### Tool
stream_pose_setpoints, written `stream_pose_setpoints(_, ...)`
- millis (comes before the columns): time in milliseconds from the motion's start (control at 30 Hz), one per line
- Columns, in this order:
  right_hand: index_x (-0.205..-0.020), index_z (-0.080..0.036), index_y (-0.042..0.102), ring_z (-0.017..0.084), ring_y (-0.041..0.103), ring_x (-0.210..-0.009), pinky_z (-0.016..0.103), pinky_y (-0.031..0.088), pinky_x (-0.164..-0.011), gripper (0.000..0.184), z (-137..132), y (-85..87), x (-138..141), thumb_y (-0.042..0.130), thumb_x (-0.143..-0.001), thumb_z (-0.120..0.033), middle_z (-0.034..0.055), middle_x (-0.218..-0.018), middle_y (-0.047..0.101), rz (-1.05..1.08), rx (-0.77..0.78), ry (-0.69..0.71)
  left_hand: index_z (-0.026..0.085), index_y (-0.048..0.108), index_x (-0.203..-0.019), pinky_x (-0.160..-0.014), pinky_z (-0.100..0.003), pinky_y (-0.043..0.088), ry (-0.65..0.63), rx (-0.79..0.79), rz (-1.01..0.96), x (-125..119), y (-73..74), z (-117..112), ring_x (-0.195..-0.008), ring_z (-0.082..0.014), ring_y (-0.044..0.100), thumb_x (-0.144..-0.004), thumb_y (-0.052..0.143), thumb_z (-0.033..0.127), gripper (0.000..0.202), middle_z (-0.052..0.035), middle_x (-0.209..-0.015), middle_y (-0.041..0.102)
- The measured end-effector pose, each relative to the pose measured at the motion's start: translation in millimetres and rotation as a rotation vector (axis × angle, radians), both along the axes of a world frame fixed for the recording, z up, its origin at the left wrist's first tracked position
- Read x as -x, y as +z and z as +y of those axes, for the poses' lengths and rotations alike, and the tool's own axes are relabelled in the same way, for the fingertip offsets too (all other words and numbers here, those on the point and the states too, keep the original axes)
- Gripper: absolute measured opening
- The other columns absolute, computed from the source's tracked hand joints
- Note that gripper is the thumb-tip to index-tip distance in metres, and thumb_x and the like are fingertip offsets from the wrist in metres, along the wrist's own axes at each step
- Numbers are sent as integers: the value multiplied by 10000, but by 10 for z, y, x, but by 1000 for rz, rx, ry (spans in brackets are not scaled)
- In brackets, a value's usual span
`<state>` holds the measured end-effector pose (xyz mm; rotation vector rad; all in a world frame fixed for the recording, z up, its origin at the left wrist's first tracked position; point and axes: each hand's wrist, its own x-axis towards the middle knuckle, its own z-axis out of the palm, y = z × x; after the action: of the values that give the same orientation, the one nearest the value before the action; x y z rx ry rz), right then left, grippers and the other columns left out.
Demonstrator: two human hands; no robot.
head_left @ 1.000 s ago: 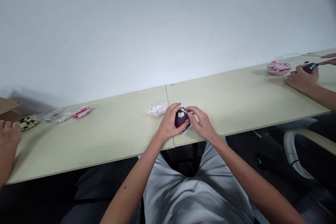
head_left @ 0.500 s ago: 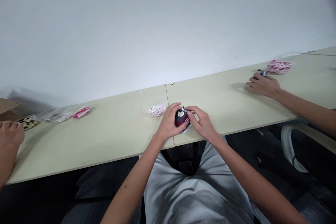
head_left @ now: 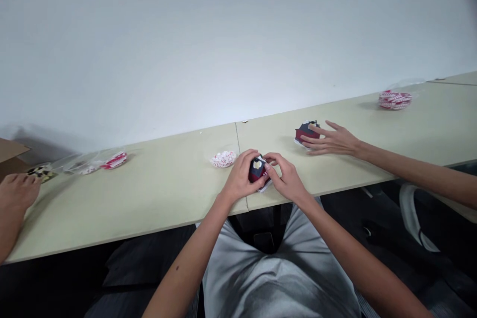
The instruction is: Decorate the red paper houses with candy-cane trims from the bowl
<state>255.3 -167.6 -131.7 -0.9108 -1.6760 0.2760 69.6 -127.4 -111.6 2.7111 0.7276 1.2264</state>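
Near the front edge of the table, a small model house (head_left: 255,174) with a dark roof, dark red walls and a white base is between my hands. My left hand (head_left: 238,177) wraps its left side, with the thumb across the front. The fingers and thumb of my right hand (head_left: 287,177) pinch at its right upper edge; what exactly the fingertips grip is too small to make out. Just left of my left hand lies a clear bag of white and red printed pieces (head_left: 223,159).
A second model house (head_left: 307,132) stands to the right, with a co-worker's hand (head_left: 335,141) beside it. Bags of red-and-white pieces (head_left: 395,100) lie at far right and left (head_left: 114,160). Another hand (head_left: 18,193) rests at the left edge near a cardboard box (head_left: 11,154).
The co-worker's hand at right has moved left and closer, and a second model house now stands beside its spread fingers. My hands stay around my house with little visible movement.
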Motion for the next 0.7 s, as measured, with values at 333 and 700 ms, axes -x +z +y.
stream_pose_setpoints(333,-1223,-251,563,262,645,-1105,449,524,-952,268,72,13,-164,493,-1000,-383,108,-1177,684,133,-54,-142,238,448,-1419,-1167,-505,390,47,41,39,16,43,-54,-1373,-311,452,-884,679,380,600,-154,-1419,477)
stream_pose_setpoints(700,-1312,-179,567,349,564,-1228,556,468,-1033,576,423,-131,-1571,651,-850,-514,177,-1307,603,22,52,-671,259,440,-1366,-1150,-419,410,220,246,139,980,370,-494,-1335,-263,496,-921,646,383,506,-110,-1403,506)
